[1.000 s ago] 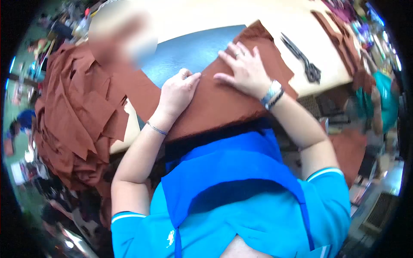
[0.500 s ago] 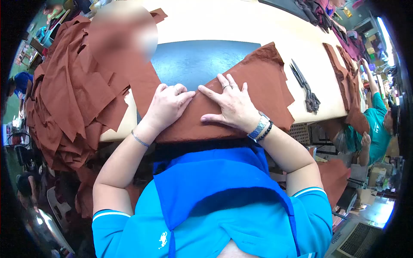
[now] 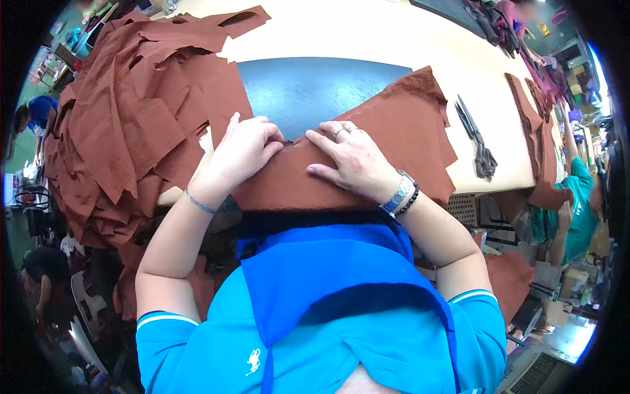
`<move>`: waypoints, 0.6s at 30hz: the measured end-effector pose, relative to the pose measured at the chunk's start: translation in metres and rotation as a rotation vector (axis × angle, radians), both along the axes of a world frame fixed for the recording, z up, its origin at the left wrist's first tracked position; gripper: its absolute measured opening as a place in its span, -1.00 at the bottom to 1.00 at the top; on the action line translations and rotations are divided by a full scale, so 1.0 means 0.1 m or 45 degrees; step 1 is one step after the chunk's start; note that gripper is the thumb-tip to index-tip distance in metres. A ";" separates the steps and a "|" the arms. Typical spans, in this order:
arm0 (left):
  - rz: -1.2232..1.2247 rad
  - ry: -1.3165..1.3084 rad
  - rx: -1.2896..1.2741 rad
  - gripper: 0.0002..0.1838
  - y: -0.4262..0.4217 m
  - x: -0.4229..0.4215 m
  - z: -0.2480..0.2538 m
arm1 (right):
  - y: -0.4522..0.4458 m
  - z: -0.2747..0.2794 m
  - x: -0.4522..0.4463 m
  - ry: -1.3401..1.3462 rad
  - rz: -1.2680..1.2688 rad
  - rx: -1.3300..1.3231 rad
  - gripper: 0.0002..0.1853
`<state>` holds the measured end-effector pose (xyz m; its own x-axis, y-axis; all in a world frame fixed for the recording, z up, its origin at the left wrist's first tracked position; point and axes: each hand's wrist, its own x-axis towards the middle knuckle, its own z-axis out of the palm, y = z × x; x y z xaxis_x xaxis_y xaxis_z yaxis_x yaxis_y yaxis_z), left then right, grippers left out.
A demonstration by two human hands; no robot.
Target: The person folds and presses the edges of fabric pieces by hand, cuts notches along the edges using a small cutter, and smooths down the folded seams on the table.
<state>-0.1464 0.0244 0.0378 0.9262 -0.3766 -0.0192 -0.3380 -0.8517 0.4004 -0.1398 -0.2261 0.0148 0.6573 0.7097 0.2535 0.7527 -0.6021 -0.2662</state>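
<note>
A reddish-brown piece of fabric (image 3: 394,138) lies folded in front of me, its slanting upper edge crossing a dark blue-grey board (image 3: 295,88). At that edge my left hand (image 3: 248,146) is closed, thumb and fingertips pinched together on the fabric. Something small and dark shows beside those fingertips, too small to name. My right hand (image 3: 354,157) rests palm down on the same fabric, with thumb and fingers apart and slightly bent. It wears a ring and a watch and holds nothing. Dark-handled scissors (image 3: 477,139) lie to the right of the fabric.
A big heap of brown fabric pieces (image 3: 125,131) covers the table's left side. More brown strips (image 3: 538,138) hang over the right edge of the pale table (image 3: 328,29). A person in a green shirt (image 3: 577,210) is at the far right, and another in blue (image 3: 41,115) at the left.
My left hand has shifted left along the fabric edge. The right hand's fingers have drawn in and bent more. The whole view has shifted slightly.
</note>
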 end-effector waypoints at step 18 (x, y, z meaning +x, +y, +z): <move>-0.309 -0.660 0.294 -0.84 0.33 -0.01 -0.14 | 0.19 0.28 -0.05 0.200 -0.001 -0.290 -0.23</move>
